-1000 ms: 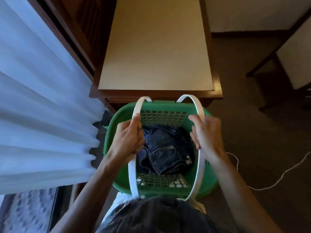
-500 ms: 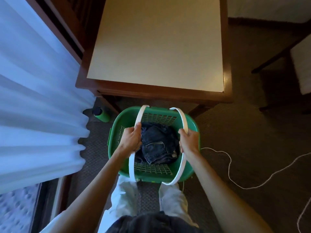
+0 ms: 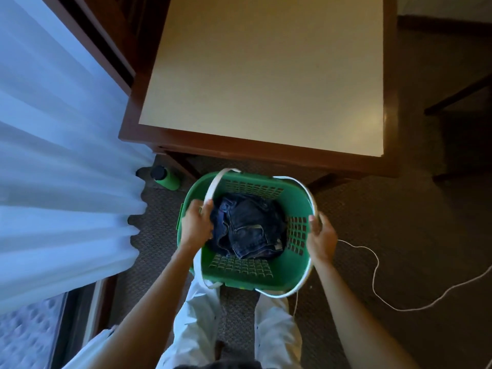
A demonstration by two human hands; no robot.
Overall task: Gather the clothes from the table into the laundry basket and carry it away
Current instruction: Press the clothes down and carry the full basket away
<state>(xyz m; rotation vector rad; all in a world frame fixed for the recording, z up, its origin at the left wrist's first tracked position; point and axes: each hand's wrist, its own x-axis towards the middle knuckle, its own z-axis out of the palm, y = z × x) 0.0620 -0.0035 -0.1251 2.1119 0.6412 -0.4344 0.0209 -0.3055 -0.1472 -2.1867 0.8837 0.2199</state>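
A green laundry basket (image 3: 266, 275) with two white hoop handles sits low in front of my legs, just before the table (image 3: 266, 75). Dark blue jeans (image 3: 247, 227) lie crumpled inside it. My left hand (image 3: 195, 225) grips the left white handle (image 3: 213, 187) at the basket's left rim. My right hand (image 3: 320, 237) holds the right white handle (image 3: 312, 206), which is swung out over the basket's right rim. The beige table top carries nothing.
A green bottle (image 3: 166, 178) with a dark cap lies on the carpet by the table's left leg. White curtains (image 3: 61, 169) hang at the left. A white cord (image 3: 378, 275) trails over the carpet at the right. A chair leg (image 3: 458, 97) shows at the far right.
The basket has gone down and away from me toward the floor. The two handles have spread apart, the right one swinging out to the basket's right side with my right hand.
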